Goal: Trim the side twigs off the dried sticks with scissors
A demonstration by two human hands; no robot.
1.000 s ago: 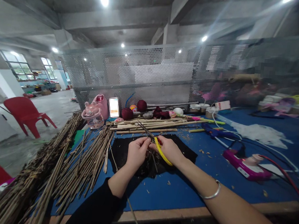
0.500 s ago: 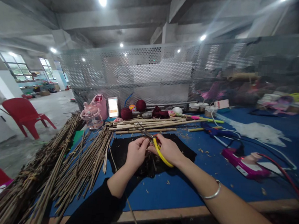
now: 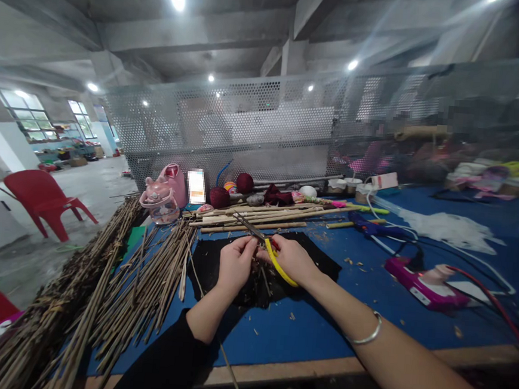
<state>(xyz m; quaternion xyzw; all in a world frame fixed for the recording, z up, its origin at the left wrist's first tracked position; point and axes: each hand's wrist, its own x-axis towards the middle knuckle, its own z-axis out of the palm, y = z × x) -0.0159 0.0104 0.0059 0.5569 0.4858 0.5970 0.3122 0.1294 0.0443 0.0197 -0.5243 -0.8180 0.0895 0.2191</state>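
My right hand [image 3: 295, 262] is wrapped round a pair of scissors [image 3: 279, 265] with yellow and red handles. The blades point up and to the left, above my left fingers. My left hand [image 3: 235, 264] is pinched close beside them, and what sits between its fingertips is too small to make out. Both hands are over a black cloth [image 3: 321, 260] strewn with plant scraps, with short stem pieces below the fingers. Left of the cloth lies a loose spread of thin dry sticks [image 3: 146, 290].
A thick twig bundle [image 3: 48, 307] lines the table's left edge. Behind my hands are longer sticks [image 3: 267, 212], dark red yarn balls [image 3: 245, 183] and a pink teapot-shaped container [image 3: 160, 198]. On the right are a purple power strip [image 3: 427, 285] with cables and a blue glue gun [image 3: 374, 227].
My left hand has shifted slightly left and down. The scissors have tilted a little with my right hand, and the hands are slightly farther apart.
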